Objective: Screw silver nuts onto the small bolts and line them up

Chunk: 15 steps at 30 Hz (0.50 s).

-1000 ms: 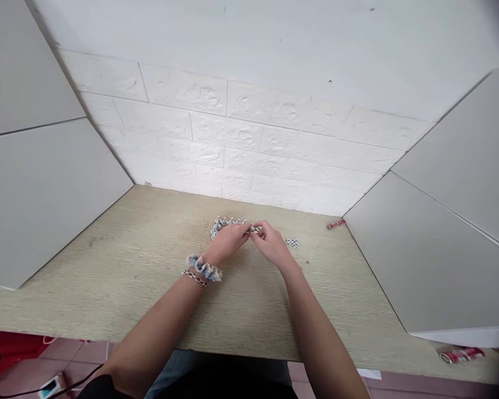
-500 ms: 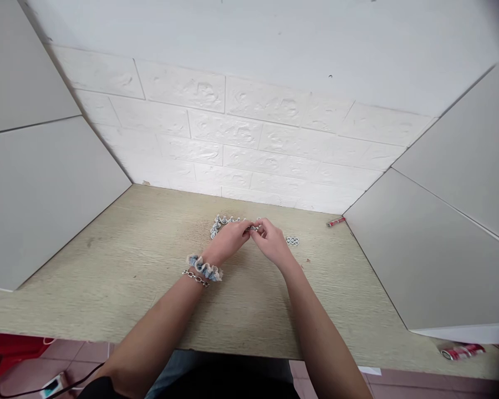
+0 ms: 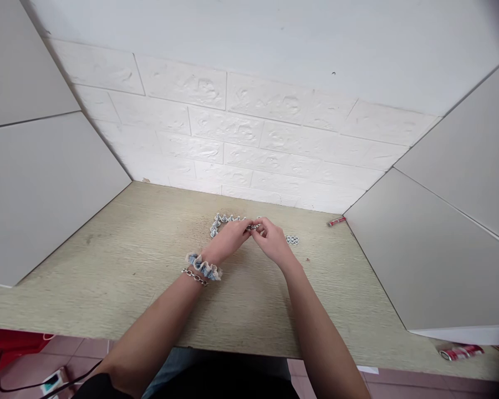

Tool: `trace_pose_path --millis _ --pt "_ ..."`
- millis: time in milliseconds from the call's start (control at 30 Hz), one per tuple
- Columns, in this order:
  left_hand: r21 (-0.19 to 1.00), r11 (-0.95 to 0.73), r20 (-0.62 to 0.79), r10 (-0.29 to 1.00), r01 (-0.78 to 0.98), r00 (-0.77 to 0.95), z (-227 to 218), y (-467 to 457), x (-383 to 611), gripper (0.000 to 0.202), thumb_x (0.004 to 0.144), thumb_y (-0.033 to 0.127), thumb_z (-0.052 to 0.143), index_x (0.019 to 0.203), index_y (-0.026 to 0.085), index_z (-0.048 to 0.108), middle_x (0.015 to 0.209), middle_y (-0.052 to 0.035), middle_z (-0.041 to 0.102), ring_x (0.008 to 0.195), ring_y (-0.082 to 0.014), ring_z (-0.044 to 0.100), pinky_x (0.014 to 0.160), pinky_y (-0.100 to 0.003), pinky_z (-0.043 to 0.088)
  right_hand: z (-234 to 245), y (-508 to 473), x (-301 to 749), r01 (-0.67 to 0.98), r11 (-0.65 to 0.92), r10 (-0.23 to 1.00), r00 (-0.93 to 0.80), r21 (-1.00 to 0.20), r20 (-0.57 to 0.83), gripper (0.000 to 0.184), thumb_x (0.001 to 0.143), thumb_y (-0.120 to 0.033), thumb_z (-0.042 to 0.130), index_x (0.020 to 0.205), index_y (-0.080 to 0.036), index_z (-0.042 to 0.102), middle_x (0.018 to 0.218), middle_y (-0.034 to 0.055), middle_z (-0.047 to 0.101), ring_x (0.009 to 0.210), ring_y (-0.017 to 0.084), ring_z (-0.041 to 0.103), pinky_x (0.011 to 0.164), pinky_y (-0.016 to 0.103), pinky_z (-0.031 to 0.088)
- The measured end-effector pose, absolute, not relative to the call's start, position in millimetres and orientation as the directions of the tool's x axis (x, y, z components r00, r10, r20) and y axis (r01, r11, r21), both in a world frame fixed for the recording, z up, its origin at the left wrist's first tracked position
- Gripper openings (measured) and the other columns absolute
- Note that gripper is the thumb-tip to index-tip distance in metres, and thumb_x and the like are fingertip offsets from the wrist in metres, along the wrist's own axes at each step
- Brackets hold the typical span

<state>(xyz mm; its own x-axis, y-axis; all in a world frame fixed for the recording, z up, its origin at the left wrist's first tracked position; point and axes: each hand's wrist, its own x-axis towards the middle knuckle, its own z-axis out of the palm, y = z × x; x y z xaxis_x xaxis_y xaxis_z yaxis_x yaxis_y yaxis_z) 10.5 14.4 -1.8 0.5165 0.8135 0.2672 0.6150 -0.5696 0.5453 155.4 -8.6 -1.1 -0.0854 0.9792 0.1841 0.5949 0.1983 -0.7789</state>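
Observation:
My left hand and my right hand meet over the middle of the table, both with closed fingertips. Pinched between them is a small shiny metal bolt, partly covered by the fingers. Just behind and left of my left hand, several similar bolts stand upright on their heads in a bent row, some of them hidden by the hand. To the right of my right hand lies a small cluster of metal nuts. A scrunchie and a chain bracelet circle my left wrist.
The wooden table ends at a white brick-patterned wall. Grey panels stand at the left and right. One red can lies at the right panel's far foot, another red can near the front right edge.
Both hands stay in almost the same place, with only slight finger movement around the bolt. The view has shifted a little.

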Motion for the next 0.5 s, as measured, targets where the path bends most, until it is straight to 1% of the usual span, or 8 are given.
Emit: trace_pose_path --millis 167,233,267,300,367,400,433,500 --pt "0.563 -0.571 0.263 0.809 0.597 0.526 -2.2 14.8 10.6 0.026 0.085 0.022 0.041 0.107 0.019 0.054 0.093 -0.0041 0.064 0.082 -0.0163 0.059 0.067 -0.025 0.042 0.1 -9.7 155.6 0.612 0.201 0.979 -0.101 -0.765 0.176 0.02 0.075 -0.032 0.045 0.089 -0.023 0.054 0.069 -0.0028 0.057 0.059 0.012 0.049 0.056 0.024 0.035" --pt "0.554 -0.577 0.269 0.807 0.6 0.526 -3.3 15.2 10.9 0.024 0.085 0.023 0.04 0.104 0.018 0.055 0.09 -0.0042 0.064 0.08 -0.0163 0.059 0.067 -0.025 0.042 0.0 -10.2 156.1 0.623 0.198 0.98 -0.1 -0.756 0.175 0.019 0.076 -0.035 0.045 0.087 -0.023 0.055 0.068 -0.0024 0.057 0.059 0.012 0.049 0.056 0.024 0.035" --pt "0.544 -0.577 0.271 0.808 0.609 0.523 -3.9 15.4 11.1 0.023 0.085 0.023 0.041 0.101 0.018 0.056 0.087 -0.0041 0.064 0.078 -0.0163 0.059 0.067 -0.025 0.042 -0.3 -10.3 156.6 0.635 0.188 0.981 -0.09 -0.749 0.169 0.02 0.077 -0.037 0.043 0.081 -0.022 0.055 0.065 -0.0019 0.057 0.059 0.013 0.049 0.056 0.024 0.034" --pt "0.532 -0.575 0.27 0.811 0.622 0.519 -4.5 15.7 11.4 0.021 0.085 0.023 0.041 0.098 0.018 0.057 0.084 -0.0038 0.064 0.075 -0.0162 0.058 0.066 -0.025 0.041 -0.6 -10.4 157.2 0.651 0.167 0.985 -0.074 -0.741 0.157 0.026 0.08 -0.041 0.039 0.072 -0.021 0.055 0.062 -0.0012 0.056 0.058 0.013 0.049 0.056 0.025 0.034" --pt "0.508 -0.563 0.263 0.822 0.652 0.505 -5.3 16.2 11.8 0.019 0.084 0.023 0.043 0.096 0.018 0.057 0.077 -0.003 0.064 0.071 -0.0159 0.058 0.066 -0.025 0.041 -1.0 -10.3 158.6 0.679 0.117 0.99 -0.024 -0.725 0.137 0.043 0.084 -0.046 0.029 0.055 -0.02 0.048 0.054 0.0002 0.051 0.056 0.014 0.048 0.056 0.026 0.033" --pt "0.5 -0.556 0.261 0.828 0.664 0.497 -5.4 16.3 12.0 0.019 0.083 0.023 0.044 0.097 0.018 0.057 0.076 -0.0026 0.063 0.069 -0.0158 0.058 0.066 -0.025 0.041 -1.0 -10.2 159.1 0.684 0.102 0.99 0.0 -0.722 0.139 0.047 0.084 -0.047 0.025 0.051 -0.019 0.045 0.051 0.0004 0.049 0.055 0.014 0.047 0.057 0.026 0.033" --pt "0.494 -0.549 0.258 0.833 0.674 0.49 -5.2 16.4 12.1 0.02 0.082 0.023 0.045 0.098 0.019 0.057 0.075 -0.0024 0.063 0.069 -0.0158 0.057 0.066 -0.025 0.041 -0.9 -10.0 159.4 0.681 0.098 0.989 0.018 -0.726 0.15 0.048 0.084 -0.048 0.025 0.051 -0.02 0.045 0.051 0.0 0.048 0.054 0.014 0.047 0.056 0.026 0.033" --pt "0.488 -0.539 0.255 0.84 0.687 0.478 -4.5 16.4 12.0 0.019 0.082 0.024 0.046 0.096 0.018 0.057 0.075 -0.0027 0.064 0.068 -0.0161 0.058 0.065 -0.025 0.04 -0.4 -9.5 159.0 0.657 0.128 0.982 0.021 -0.743 0.187 0.037 0.082 -0.047 0.033 0.062 -0.02 0.05 0.054 -0.0018 0.049 0.055 0.013 0.047 0.055 0.025 0.033"
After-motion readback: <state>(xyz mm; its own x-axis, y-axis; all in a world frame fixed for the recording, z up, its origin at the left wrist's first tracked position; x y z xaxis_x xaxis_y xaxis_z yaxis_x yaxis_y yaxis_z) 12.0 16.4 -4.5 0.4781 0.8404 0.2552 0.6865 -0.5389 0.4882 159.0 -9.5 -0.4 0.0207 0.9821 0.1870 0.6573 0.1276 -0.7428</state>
